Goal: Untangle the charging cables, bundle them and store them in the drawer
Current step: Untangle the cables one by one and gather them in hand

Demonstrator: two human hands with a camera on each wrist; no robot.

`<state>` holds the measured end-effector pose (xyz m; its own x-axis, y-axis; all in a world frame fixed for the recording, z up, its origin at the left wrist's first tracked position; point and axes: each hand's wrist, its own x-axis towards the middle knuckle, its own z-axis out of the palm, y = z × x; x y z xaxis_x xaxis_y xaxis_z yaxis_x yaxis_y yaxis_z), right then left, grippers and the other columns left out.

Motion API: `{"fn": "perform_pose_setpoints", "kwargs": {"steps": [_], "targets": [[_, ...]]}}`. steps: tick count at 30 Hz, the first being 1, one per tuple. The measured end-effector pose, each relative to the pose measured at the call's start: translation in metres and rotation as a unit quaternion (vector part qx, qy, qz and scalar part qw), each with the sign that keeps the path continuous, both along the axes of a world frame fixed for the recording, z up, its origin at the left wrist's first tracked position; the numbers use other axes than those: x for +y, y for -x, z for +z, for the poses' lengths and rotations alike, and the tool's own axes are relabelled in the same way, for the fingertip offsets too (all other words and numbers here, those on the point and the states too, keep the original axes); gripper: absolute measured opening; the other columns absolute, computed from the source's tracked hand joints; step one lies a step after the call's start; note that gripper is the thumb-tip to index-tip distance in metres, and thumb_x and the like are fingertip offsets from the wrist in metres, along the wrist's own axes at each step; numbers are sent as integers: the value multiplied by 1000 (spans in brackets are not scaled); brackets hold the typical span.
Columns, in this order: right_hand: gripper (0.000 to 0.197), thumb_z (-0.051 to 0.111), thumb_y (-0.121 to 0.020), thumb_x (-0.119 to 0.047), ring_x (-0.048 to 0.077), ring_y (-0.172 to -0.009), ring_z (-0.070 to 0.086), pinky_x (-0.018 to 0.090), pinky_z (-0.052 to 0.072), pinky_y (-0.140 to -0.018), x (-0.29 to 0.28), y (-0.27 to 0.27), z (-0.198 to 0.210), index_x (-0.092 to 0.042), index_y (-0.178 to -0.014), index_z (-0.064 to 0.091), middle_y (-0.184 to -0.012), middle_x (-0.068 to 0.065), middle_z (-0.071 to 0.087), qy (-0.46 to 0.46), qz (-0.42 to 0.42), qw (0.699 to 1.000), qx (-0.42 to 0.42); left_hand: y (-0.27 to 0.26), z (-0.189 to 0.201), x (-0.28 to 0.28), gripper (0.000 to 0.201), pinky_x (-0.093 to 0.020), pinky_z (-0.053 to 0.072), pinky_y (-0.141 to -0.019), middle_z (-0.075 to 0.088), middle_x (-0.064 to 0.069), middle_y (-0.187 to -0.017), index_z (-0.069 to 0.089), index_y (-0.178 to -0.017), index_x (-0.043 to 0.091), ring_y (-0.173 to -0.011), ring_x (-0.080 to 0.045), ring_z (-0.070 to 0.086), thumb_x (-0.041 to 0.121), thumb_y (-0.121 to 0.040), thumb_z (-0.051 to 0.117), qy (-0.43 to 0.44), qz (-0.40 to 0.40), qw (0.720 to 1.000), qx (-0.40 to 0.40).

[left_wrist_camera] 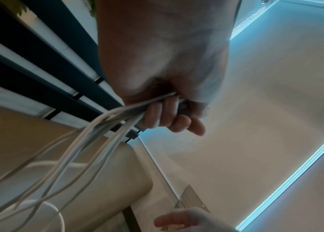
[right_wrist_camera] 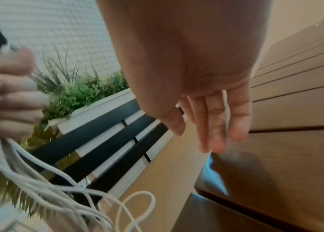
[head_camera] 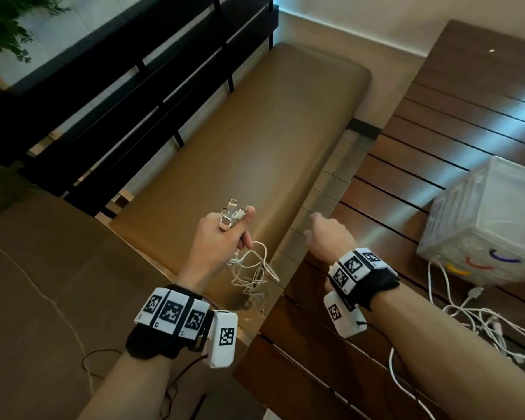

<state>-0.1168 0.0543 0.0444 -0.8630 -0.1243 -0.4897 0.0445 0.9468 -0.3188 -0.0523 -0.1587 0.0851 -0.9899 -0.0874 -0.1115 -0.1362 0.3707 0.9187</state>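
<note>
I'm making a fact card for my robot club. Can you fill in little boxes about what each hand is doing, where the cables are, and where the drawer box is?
left hand: left hand grips a bunch of white cables near their plugs; the rest dangles in a tangle over the tan bench
right hand: right hand is open, fingers straight, holding nothing
more cables: a second loose pile of cables lies on the wooden table
drawer box: a translucent plastic drawer unit with coloured handles stands on the table
drawers: look closed

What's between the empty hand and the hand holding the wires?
Nothing but air between the right hand and left hand; the bench seat lies below, in the head view.
</note>
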Motion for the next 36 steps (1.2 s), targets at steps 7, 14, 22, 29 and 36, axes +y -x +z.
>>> {"fn": "perform_pose_setpoints", "kwargs": {"steps": [7, 14, 22, 29, 36], "targets": [[37, 58, -96, -39, 15, -96, 64, 24, 47, -71, 63, -46, 16, -24, -130, 57, -115, 0, 69, 65, -53, 996, 16, -3, -12, 64, 63, -25, 43, -55, 53, -1, -47, 60, -50, 14, -46, -10, 51, 59, -93, 47, -43, -108, 992, -40], [24, 60, -94, -37, 12, -89, 63, 24, 43, -74, 148, -109, 28, -22, -110, 70, -101, -1, 71, 33, -147, 988, 40, -6, -10, 157, 60, -20, 35, -55, 54, 13, -43, 66, -52, 14, -46, 0, 52, 51, -96, 50, -14, -196, 980, -20], [8, 64, -92, -19, 9, -87, 60, 24, 47, -81, 218, -150, 39, -19, -93, 71, -92, -7, 66, 87, -320, 914, 235, -6, -11, 215, 57, -30, 34, -59, 49, 14, -43, 71, -54, 19, -45, -1, 46, 53, -95, 52, -35, -255, 966, -33], [15, 56, -89, -17, 16, -96, 61, 27, 49, -81, 210, -155, 33, -19, -94, 70, -96, -1, 68, 49, -142, 984, 90, -11, -28, 230, 56, -30, 37, -51, 49, -8, -54, 73, -58, 18, -49, -16, 45, 57, -92, 51, -73, -258, 960, -79], [33, 58, -92, -20, 31, -123, 44, 43, 44, -97, 175, -174, 9, -14, -125, 62, -134, 9, 53, -137, -12, 991, 2, -15, -29, 231, 58, -29, 38, -52, 48, -9, -52, 73, -61, 15, -48, -17, 46, 57, -92, 50, -69, -264, 958, -81]]}}
